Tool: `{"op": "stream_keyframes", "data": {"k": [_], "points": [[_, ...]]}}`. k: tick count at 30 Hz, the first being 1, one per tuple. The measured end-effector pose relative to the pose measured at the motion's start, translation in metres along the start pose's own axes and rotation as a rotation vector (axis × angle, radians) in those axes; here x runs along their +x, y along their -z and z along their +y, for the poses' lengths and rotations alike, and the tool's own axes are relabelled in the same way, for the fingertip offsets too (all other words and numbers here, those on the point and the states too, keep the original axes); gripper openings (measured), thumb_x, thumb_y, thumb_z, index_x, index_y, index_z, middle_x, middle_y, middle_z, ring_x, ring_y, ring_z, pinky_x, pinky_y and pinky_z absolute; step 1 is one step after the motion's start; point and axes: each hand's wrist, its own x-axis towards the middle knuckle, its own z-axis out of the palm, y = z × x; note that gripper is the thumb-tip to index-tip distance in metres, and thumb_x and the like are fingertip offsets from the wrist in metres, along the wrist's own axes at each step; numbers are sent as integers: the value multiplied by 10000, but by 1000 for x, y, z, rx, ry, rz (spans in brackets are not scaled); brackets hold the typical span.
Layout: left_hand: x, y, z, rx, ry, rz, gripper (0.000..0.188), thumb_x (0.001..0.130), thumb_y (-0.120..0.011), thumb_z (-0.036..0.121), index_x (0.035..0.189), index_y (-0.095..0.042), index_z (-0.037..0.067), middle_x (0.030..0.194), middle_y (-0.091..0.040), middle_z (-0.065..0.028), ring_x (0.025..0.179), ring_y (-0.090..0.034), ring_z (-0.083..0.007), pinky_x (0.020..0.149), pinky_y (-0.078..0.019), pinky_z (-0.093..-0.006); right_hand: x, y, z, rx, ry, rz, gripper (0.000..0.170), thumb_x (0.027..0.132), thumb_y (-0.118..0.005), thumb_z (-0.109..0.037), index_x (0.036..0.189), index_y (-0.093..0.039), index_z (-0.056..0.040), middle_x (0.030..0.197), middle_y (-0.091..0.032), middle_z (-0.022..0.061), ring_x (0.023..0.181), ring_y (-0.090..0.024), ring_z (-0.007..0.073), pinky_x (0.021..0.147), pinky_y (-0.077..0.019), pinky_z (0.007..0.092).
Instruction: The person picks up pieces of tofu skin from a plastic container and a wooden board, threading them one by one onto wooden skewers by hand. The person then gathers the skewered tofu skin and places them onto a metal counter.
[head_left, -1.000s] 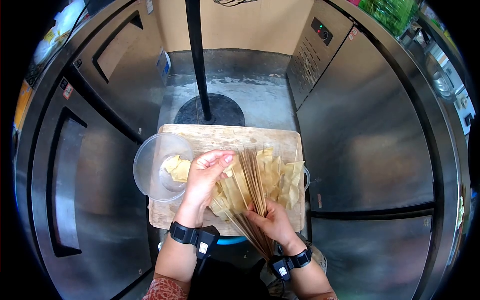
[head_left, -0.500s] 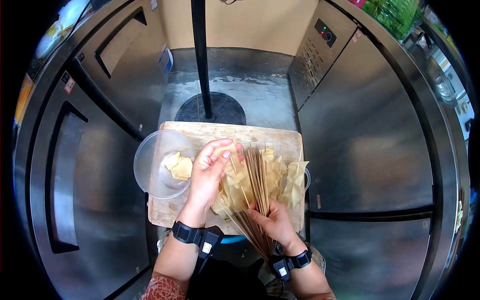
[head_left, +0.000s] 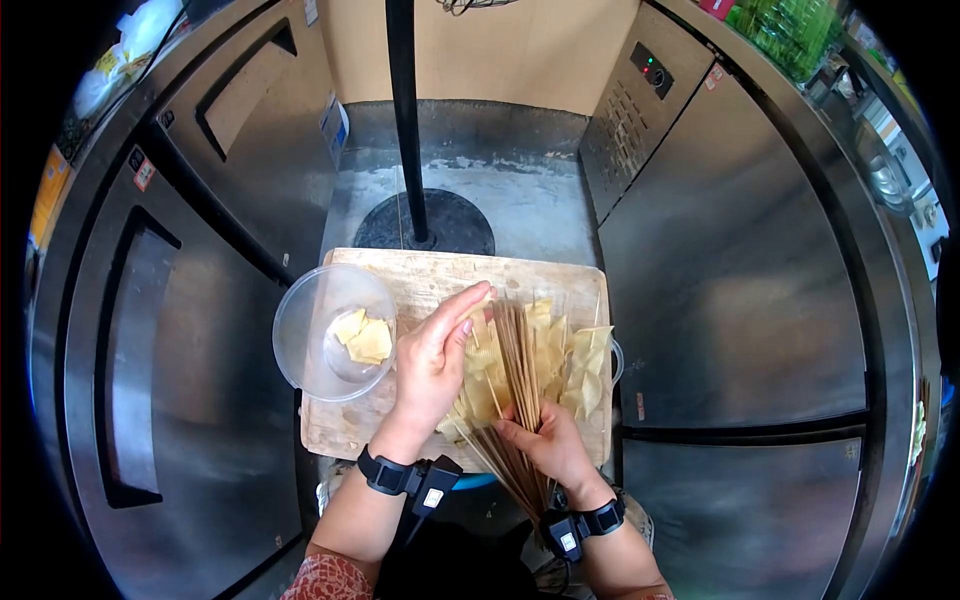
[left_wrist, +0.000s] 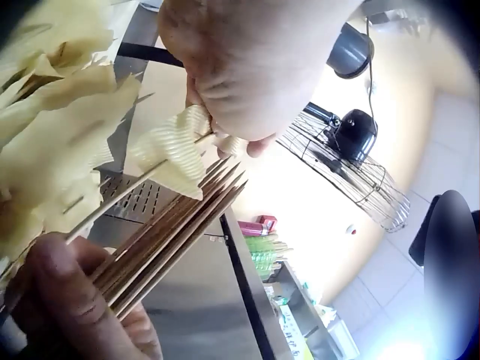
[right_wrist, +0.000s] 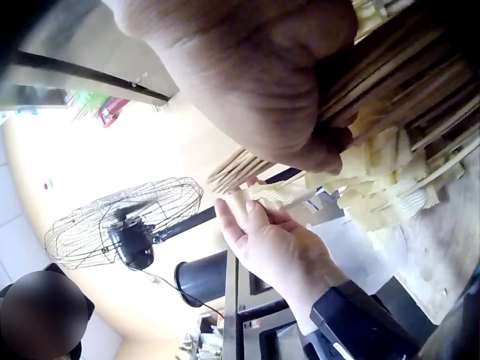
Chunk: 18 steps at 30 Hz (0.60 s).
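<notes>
My left hand [head_left: 432, 360] pinches a thin, ribbed, pale-yellow sheet of tofu skin [left_wrist: 172, 150] between thumb and fingers. A single wooden skewer [left_wrist: 116, 196] runs through the folds of that sheet. Lower and to the right, my right hand [head_left: 550, 440] grips a bundle of brown wooden skewers [head_left: 518, 350], its thumb pressed along the single skewer. In the left wrist view, the bundle's points fan out close to the left fingertips. Beside the bundle lie several skewered tofu skin pieces [head_left: 587, 370], partly hidden behind it.
A wooden cutting board [head_left: 440, 270] lies under the hands. On its left stands a clear plastic bowl [head_left: 290, 345] with a few tofu skin pieces [head_left: 368, 340] inside. Steel cabinets [head_left: 740, 300] flank both sides. Beyond the board stands a fan's black pole [head_left: 408, 150] on a round base.
My left hand first lifted, spreading the sheet over the skewer, then shifted right with its fingers drawn together around it. The right hand has stayed in place with the bundle.
</notes>
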Motion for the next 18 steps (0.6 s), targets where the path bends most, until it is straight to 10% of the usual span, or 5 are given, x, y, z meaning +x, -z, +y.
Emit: {"op": "stream_keyframes", "data": {"k": [18], "points": [[-8,-6,11,-67,136,185,220,893,-541,37,1102,-598,-2,1066,-641,-136,987,-603,-180,828,-475,-272,-6,4,-9,-2,64,4,84,820,-668,-37,876,-606,-38,725,-569,-55,653,-490,20,594,-405,171]]}}
